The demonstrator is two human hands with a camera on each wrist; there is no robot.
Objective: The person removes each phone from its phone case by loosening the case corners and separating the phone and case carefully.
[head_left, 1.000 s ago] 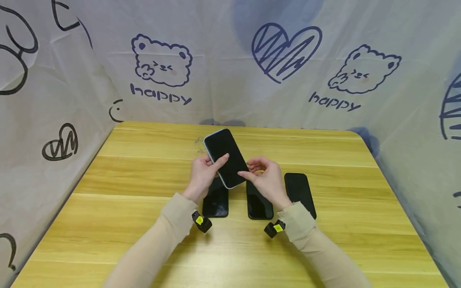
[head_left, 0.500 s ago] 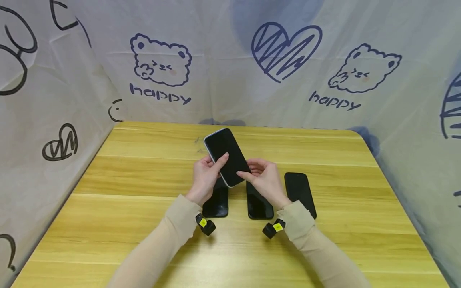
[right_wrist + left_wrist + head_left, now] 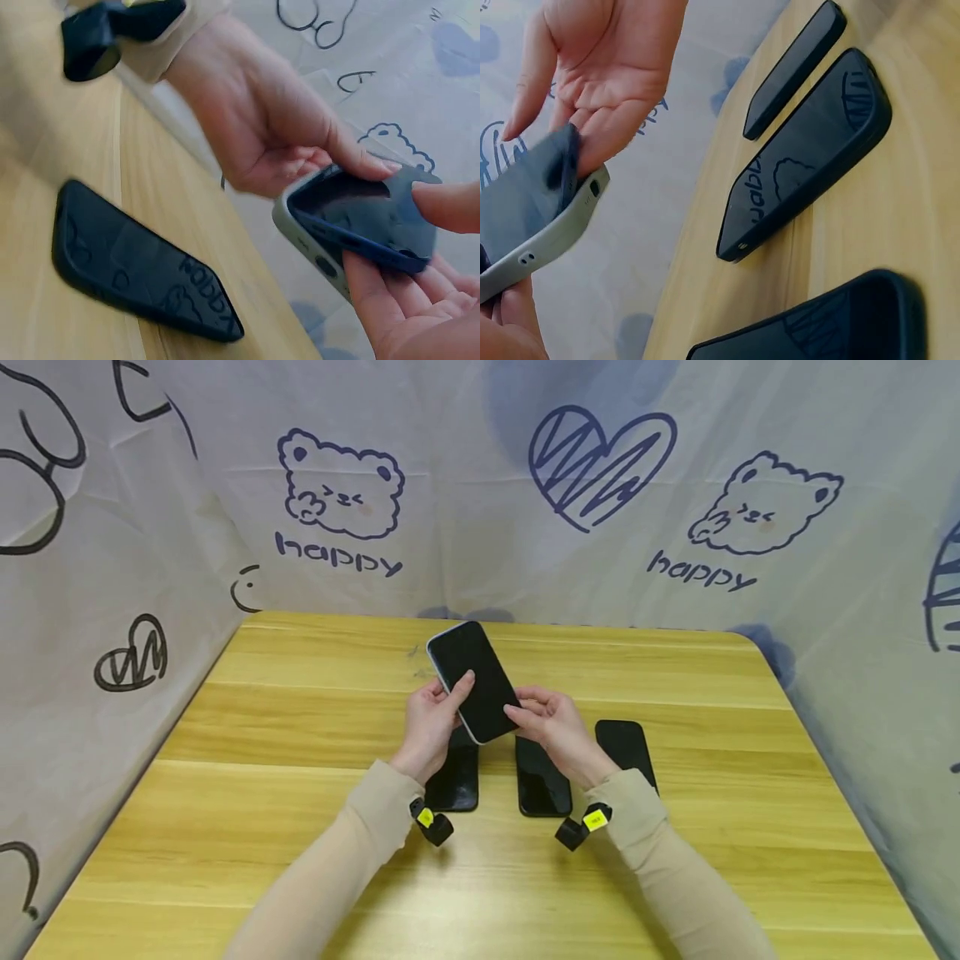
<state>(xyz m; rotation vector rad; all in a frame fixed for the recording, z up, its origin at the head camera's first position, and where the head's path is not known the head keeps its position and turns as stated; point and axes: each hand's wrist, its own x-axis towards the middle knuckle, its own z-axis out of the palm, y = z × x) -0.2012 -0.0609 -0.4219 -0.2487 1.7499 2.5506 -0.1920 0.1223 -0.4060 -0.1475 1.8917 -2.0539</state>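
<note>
A phone [image 3: 480, 685] with a dark screen is held tilted above the table, in a pale case [image 3: 555, 241]. My left hand [image 3: 427, 727] grips both, thumb on the screen and fingers behind the case. At the near right corner, my right hand [image 3: 561, 732] holds the phone's edge, its thumb over the screen side and its fingers underneath. In both wrist views, that end of the phone stands raised out of the case, leaving a gap, with right-hand fingers [image 3: 367, 289] at it. Whether the right thumb presses the screen is hard to tell.
Three dark phones lie face up on the wooden table [image 3: 262, 843]: one [image 3: 456, 781] partly under the left hand, a second [image 3: 543, 785] below the right hand, a third [image 3: 624, 747] beside the right wrist. A patterned white cloth [image 3: 465, 510] hangs behind and at both sides.
The right thumb has shifted outward toward the phone's edge and its fingers look straighter. The held phone has risen slightly. The phones on the table have not moved.
</note>
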